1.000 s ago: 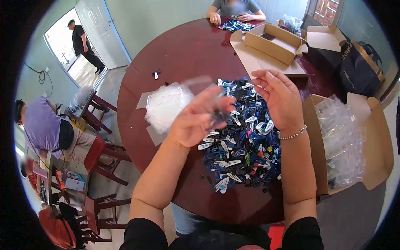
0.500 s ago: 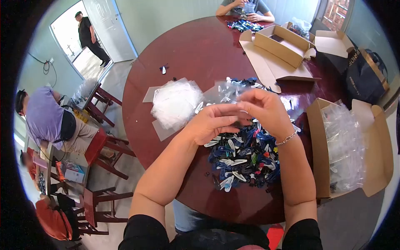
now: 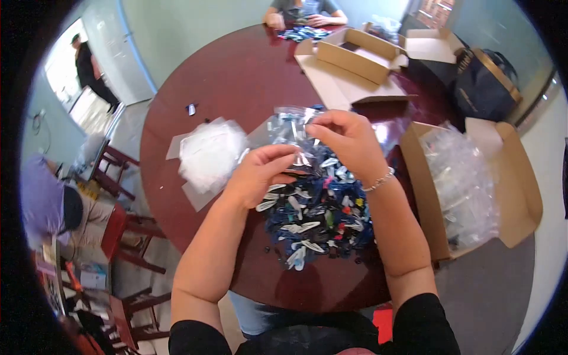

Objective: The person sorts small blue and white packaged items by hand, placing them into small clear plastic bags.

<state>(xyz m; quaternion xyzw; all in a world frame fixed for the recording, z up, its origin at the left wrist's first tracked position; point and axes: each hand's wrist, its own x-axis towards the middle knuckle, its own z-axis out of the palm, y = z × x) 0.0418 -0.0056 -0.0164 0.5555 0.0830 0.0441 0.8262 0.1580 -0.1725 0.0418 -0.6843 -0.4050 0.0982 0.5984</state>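
Over the pile of hair clips (image 3: 319, 222), a clear plastic bag (image 3: 285, 131) is stretched between my two hands. The fingers of my left hand (image 3: 260, 174) pinch its near edge. Higher up on the right side, my right hand (image 3: 349, 145) closes thumb and fingers on the bag. Small dark and light items show through the plastic, too blurred to tell exactly. White, navy and black snap clips make up most of the pile, with a few pink, red, yellow and green bits. Left of it lies a stack of clear flat bags (image 3: 212, 155).
An open cardboard box (image 3: 420, 195) full of clear bags stands at right. Flattened and open cartons (image 3: 355, 56) lie at the back, near a dark bag (image 3: 485, 89). A person sits across the round table (image 3: 201, 77). One clip (image 3: 190, 109) lies alone.
My hands have drawn apart slightly and now hold the clear bag between them; before, they met above the pile with the bag behind. The whole view has shifted.
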